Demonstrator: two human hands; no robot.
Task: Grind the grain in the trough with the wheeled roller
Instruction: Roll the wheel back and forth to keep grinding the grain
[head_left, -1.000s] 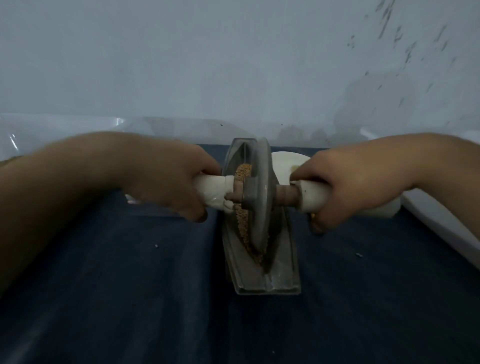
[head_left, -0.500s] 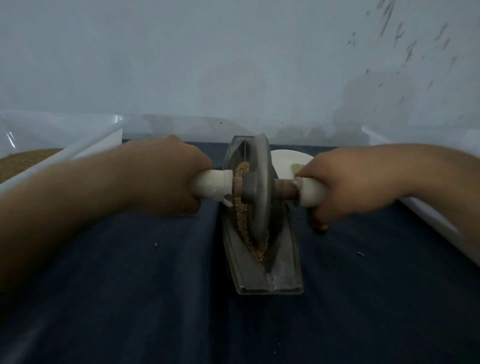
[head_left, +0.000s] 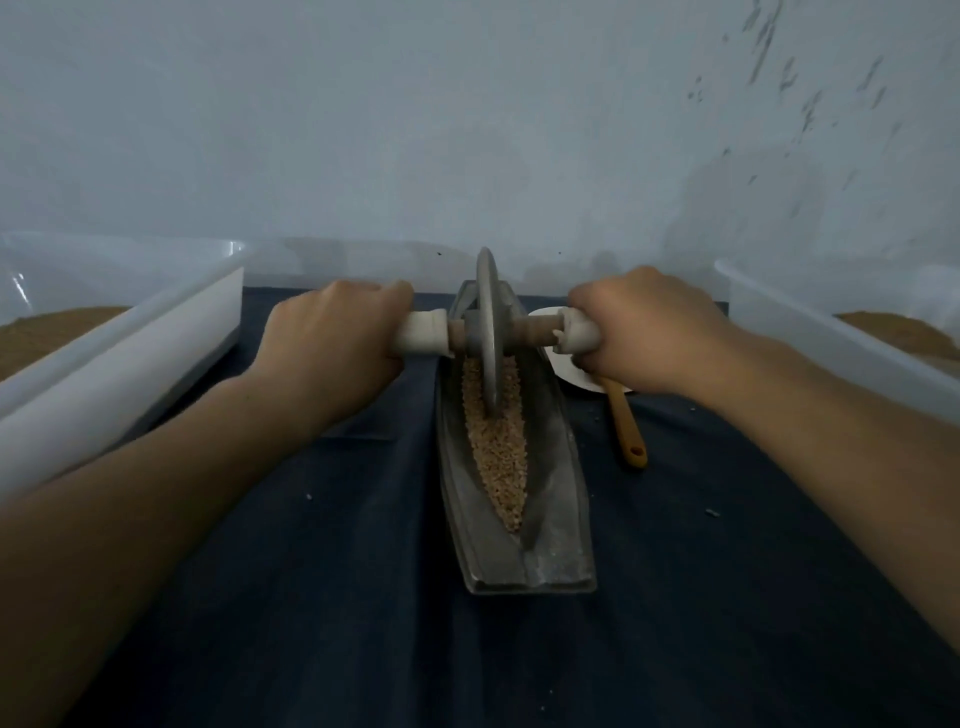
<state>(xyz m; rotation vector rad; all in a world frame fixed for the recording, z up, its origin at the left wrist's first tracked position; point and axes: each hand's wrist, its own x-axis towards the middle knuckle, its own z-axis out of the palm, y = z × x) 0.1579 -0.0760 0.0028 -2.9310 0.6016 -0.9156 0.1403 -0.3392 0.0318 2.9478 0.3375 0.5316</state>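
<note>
Hands (head_left: 332, 343) (head_left: 644, 332) gripping roller (head_left: 488, 332) handles, arms outstretched, knuckles up

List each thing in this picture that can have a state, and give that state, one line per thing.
Grain, coarse, heaped in the trough.
Trough, flat on the cloth.
Roller, upright, wheel in the grain.
Left hand, grips left handle.
Right hand, grips right handle.
Spoon, lying beside the trough.
Left tub, open.
Right tub, open.
</note>
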